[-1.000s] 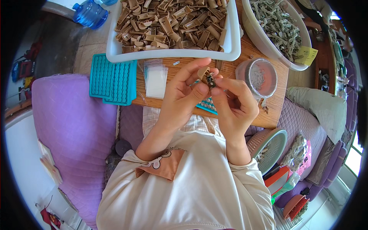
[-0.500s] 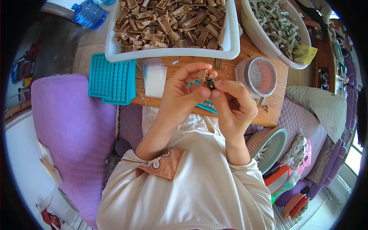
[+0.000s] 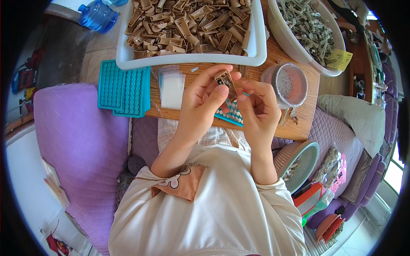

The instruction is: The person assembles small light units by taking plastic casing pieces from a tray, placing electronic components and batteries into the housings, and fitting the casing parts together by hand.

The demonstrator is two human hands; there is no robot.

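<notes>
- In front of the person: wooden table (image 3: 305, 113), near right corner bare apart from scraps.
- Far edge, centre: white tray (image 3: 192, 59), heaped with loose brown casings (image 3: 188, 32).
- Far right corner: pale basin (image 3: 279, 34) full of greyish, clear-wrapped parts (image 3: 309, 32); yellow note (image 3: 339, 59) on its rim.
- Left edge: teal trays (image 3: 124, 87), overlapping, rows of round cells.
- Near edge, middle: another teal tray (image 3: 228, 121), mostly hidden by the hands, small pale pieces in its cells.
- Above near half of table: left hand (image 3: 203, 100), thumb and fingers clamped on one casing.
- Just right of it: right hand (image 3: 260, 104), thumb and index nearly together by the casing. Teal bit at the tips; can't tell if pinched or background.
- Right edge: round tub (image 3: 269, 81), small white bits inside.
- Near edge, left of hands: clear bags (image 3: 172, 89), flat.
- Between the hands, off the table: held casing (image 3: 226, 83), tilted, hollow side showing, dark component at its upper left end.
</notes>
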